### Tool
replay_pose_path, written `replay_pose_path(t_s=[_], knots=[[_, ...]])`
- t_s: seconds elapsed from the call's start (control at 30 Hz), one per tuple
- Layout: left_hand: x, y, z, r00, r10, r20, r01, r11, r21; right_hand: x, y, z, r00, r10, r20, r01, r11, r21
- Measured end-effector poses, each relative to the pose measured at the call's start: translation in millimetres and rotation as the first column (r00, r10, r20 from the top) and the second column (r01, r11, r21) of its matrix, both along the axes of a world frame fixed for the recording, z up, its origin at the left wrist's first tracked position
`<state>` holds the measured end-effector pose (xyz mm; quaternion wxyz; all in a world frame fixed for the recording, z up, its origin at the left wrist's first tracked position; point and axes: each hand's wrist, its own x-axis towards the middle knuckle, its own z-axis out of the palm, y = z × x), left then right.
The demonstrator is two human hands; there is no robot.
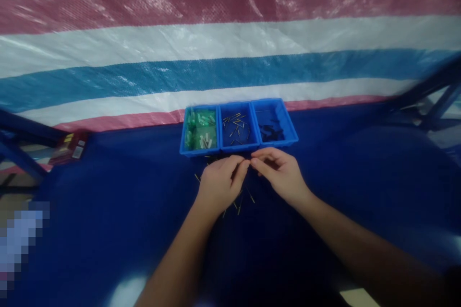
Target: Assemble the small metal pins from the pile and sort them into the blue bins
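Note:
My left hand [224, 181] and my right hand [283, 172] meet fingertip to fingertip just in front of the blue bins. Both are pinched closed; whatever sits between the fingertips is too small to make out. Under and around my left hand, several thin brass-tipped pieces [239, 208] lie scattered on the dark blue surface. Similar thin pieces [236, 127] are in the middle bin [225, 148]. Clear and green plastic pieces [206, 120] fill part of the left bin [192, 153]. Small dark parts [271, 133] rest in the right bin [290, 127].
Behind the bins hangs a striped red, white and blue plastic sheet [230, 76]. A dark red box [70, 147] lies at the left edge, beside a blue metal frame [30, 127]. Another frame bar [428, 79] slants in at the right. A pale yellow object [359, 297] shows at the bottom.

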<state>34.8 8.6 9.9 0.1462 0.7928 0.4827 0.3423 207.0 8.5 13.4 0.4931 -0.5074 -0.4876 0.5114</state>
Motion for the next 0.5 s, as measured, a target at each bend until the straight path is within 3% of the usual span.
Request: replay_pose_path(t_s=[0.2, 0.5], knots=[[0.8, -1.2, -0.6, 0.997, 0.028, 0.074, -0.026, 0.999, -0.031, 0.3, 0.0, -0.2, 1.0, -0.004, -0.006, 0.004, 1.0, -0.008], [0.0, 0.1, 2.1, 1.0, 0.01, 0.008, -0.01, 1.0, 0.022, -0.2, -0.2, -1.1, 1.0, -0.004, -0.01, 0.004, 1.0, 0.002]])
